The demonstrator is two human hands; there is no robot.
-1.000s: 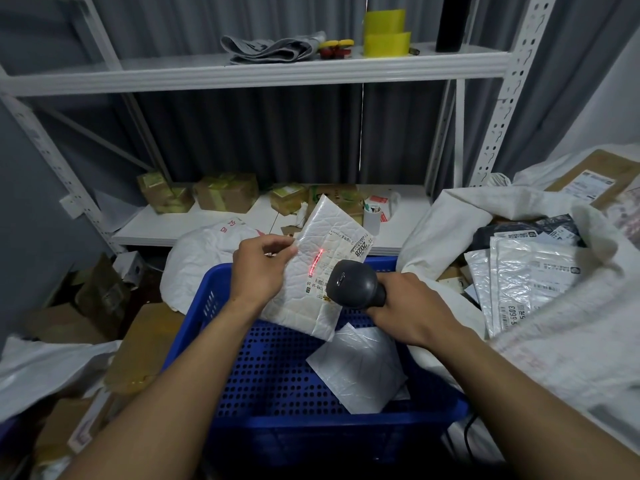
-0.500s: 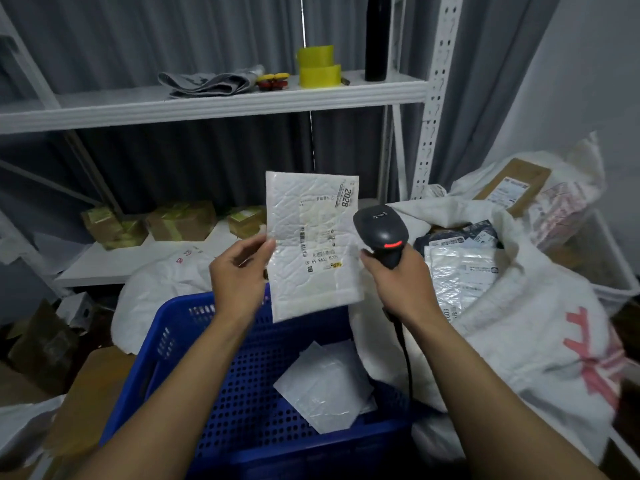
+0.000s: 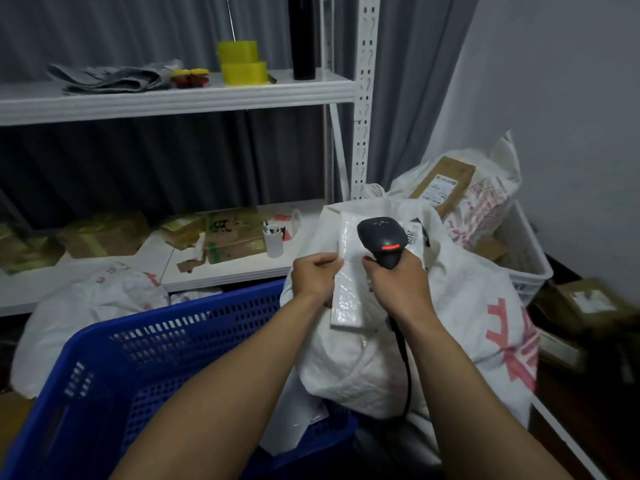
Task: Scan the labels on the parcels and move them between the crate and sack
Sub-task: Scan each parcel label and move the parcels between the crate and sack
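My left hand (image 3: 317,277) grips a white padded parcel (image 3: 348,292) by its left edge and holds it upright over the mouth of the white sack (image 3: 460,306), right of the blue crate (image 3: 114,368). My right hand (image 3: 394,285) grips a black barcode scanner (image 3: 382,242) with a red lit bar; its cable hangs down. The scanner stands just in front of the parcel's top. Part of another white parcel (image 3: 294,410) shows in the crate's near right corner under my arms.
A white metal shelf (image 3: 173,98) stands behind with yellow tape rolls (image 3: 242,62), a black bottle (image 3: 301,36) and taped cardboard boxes (image 3: 104,233) below. A second sack (image 3: 485,199) in a white basket (image 3: 530,265) sits at the right. Another white bag (image 3: 86,313) lies left of the crate.
My left hand has carried the padded parcel from above the crate rightward and down to the sack's mouth. My right hand with the scanner moved along; the view swung right.
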